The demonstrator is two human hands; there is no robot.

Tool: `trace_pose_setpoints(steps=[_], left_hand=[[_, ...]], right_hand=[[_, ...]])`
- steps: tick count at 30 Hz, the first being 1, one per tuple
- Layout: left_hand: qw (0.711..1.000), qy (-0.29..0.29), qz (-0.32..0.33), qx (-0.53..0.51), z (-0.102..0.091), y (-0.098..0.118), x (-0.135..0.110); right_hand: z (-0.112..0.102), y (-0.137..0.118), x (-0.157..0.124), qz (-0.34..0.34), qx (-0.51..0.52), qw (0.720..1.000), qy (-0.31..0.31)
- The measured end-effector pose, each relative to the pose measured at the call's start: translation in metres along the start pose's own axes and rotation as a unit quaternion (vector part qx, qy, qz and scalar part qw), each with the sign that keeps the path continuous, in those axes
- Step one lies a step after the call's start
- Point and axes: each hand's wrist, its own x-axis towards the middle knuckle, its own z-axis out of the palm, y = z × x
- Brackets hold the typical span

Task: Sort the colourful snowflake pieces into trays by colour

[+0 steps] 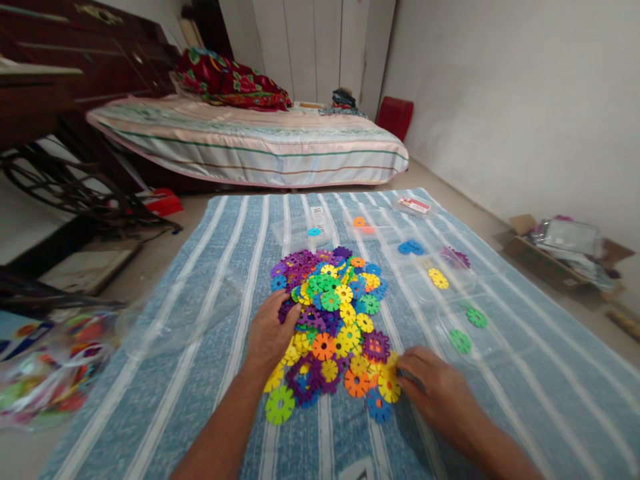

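A heap of plastic snowflake building discs (330, 300) in purple, green, yellow, orange and blue lies on the striped cloth. At its left edge rests my left hand (269, 328), thumb and fingers apart, touching the pieces. My right hand (434, 383) is at the lower right edge, its fingers closed on a yellow snowflake disc (393, 364). Close by lie a blue disc (379, 405) and an orange disc (357, 383). A lime green disc (280, 405) sits at the heap's near left corner.
Clear plastic boxes line the far and right sides, with green discs (460, 341), yellow discs (439, 279), blue discs (411, 247) and orange discs (359, 222) in them. A clear lid or box (193, 310) lies left. Beyond the blue striped cloth (220, 233) stands a bed (280, 147).
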Motion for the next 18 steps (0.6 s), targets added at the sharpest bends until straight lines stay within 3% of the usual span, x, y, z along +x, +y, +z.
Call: trace_pose_setpoints(steps=[6, 12, 18], left_hand=[[1.0, -0.002, -0.004, -0.001, 0.0, 0.0, 0.0], [1.0, -0.003, -0.004, 0.001, 0.0, 0.001, 0.0], [1.0, -0.003, -0.003, 0.012, 0.0, -0.001, 0.0]], right_hand=[[0.009, -0.01, -0.004, -0.045, -0.01, 0.998, 0.042], [0.016, -0.02, 0.009, -0.025, -0.09, 0.987, 0.131], [0.02, -0.021, 0.03, -0.065, -0.117, 0.982, 0.13]])
